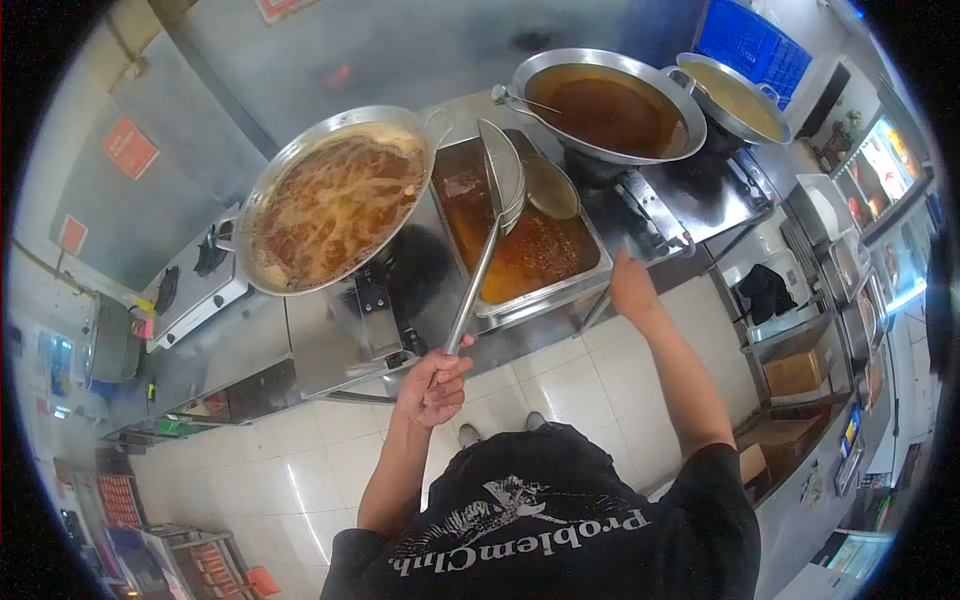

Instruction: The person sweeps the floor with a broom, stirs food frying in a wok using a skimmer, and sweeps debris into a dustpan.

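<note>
A long-handled silver metal scoop [486, 252] is held with its head above a rectangular steel tray [548, 287] containing amber liquid [525, 268]; drips would probably be caught there, close beside the round silver metal wok [283, 168] of bubbling brown liquid [335, 215]. Its near end is encircled by the left hand's [432, 388] curled fingers, presumably kept from heat by its length. The right hand [632, 287] is positioned near the tray's front right corner; its grip cannot be told.

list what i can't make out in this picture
Head view:
Part of the metal tray: behind the long-handled tool.
Bottom of the middle wok: under dark liquid.
Top orange notice: cut off by picture edge.
Some fingers of the right hand: behind the hand itself.
</note>
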Demonstrator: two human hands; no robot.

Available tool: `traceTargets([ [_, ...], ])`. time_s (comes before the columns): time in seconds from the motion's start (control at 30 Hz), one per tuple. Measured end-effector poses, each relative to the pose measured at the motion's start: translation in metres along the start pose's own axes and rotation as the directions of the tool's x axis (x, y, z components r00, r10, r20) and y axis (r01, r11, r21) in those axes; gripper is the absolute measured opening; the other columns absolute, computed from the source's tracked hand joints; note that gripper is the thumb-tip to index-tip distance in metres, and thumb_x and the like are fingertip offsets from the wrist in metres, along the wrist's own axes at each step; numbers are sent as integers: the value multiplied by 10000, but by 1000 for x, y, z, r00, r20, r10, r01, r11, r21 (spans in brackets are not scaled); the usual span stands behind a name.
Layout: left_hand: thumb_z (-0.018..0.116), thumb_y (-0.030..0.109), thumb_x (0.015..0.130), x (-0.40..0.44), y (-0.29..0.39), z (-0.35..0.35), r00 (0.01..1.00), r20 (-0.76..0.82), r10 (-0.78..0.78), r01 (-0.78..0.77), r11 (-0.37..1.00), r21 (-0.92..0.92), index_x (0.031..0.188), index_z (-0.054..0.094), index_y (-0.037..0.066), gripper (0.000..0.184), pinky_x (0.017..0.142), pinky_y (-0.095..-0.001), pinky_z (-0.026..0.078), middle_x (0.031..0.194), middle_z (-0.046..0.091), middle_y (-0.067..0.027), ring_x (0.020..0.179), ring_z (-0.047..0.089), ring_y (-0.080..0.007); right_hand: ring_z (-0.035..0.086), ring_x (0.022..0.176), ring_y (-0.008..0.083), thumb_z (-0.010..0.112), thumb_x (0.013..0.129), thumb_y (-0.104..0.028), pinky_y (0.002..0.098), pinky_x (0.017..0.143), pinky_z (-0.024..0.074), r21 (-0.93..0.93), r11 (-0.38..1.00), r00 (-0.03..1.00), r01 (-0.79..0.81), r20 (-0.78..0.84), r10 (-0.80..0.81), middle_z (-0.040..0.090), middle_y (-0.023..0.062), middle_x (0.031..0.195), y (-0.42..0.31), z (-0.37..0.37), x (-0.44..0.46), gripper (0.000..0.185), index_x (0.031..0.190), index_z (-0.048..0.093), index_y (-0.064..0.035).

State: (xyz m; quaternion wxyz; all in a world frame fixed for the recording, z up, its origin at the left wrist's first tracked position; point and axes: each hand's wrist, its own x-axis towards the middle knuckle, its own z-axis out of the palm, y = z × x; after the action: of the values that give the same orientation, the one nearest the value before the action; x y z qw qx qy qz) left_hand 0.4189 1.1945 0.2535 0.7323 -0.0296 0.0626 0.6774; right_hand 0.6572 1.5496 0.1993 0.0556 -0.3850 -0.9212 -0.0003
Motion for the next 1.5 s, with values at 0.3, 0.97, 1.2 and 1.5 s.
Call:
traceTargets([
  [0.3,431,37,953,-14,-29,-2,977,211,-35,102,944,-314,1330,411,-11,381,324,-209,402,676,476,-40,400,463,-78,701,952,436,421,977,-31,489,795,597,-23,997,991,-80,109,82,616,312,1165,-30,-14,72,578,1547,326,-41],
  [0.97,442,17,918,-10,-55,-17,960,279,-23,179,817,-549,1165,419,59,251,323,-219,435,666,521,-74,376,506,-98,723,941,397,417,1005,-72,452,771,614,-187,977,989,100,125,-78,638,259,1132,-24,-25,110,522,1526,381,-68],
  [1.2,440,3,906,-2,-65,-18,936,351,-27,242,773,-586,1135,424,94,247,325,-234,432,644,516,-73,371,518,-121,717,921,399,467,976,-72,473,776,604,-123,989,996,83,41,-79,650,265,1080,-31,-16,98,577,1545,403,-143],
  [1.5,444,-2,906,16,-71,-20,904,423,-58,324,740,-590,1070,433,101,194,325,-249,408,603,493,-61,367,522,-136,717,845,407,519,949,-70,466,735,608,-186,977,981,105,-140,-132,669,255,986,-67,-84,76,591,1529,436,-144],
])
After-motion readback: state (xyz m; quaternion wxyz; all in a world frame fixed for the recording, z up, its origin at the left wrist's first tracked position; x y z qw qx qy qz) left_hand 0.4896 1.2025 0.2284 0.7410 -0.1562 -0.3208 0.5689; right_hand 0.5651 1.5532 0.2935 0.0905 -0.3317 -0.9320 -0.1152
